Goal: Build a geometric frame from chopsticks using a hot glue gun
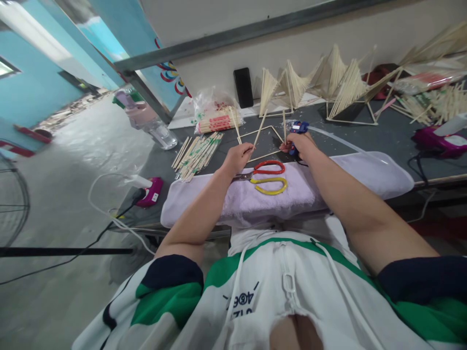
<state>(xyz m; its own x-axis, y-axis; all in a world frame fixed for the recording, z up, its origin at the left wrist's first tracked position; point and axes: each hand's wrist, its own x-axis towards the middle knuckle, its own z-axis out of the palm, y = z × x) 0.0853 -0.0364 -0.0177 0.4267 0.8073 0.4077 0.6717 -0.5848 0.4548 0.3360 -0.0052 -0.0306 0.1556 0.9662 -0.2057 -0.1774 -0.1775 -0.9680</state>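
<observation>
My left hand [239, 158] is closed, its fingertips pinching a thin wooden stick [260, 126] that leans up to the right. In my right hand [303, 145] is a blue hot glue gun [299, 128], with a long translucent glue stick [333, 138] trailing to the right. Between the hands lies a frame of wooden sticks [257, 131] on the dark tabletop, with some sticks standing up from it. The glue gun's nozzle is hidden. Scissors [269, 186] with one red and one yellow handle rest on a lilac towel [233, 206] below my hands.
Loose sticks [199, 155] and a plastic bag of sticks [218, 119] lie at left, near a water bottle [153, 121]. A black phone [243, 87] leans on the wall. Stick models [343, 90] stand at back right. Magenta power sockets [151, 192] with cables sit at the sides.
</observation>
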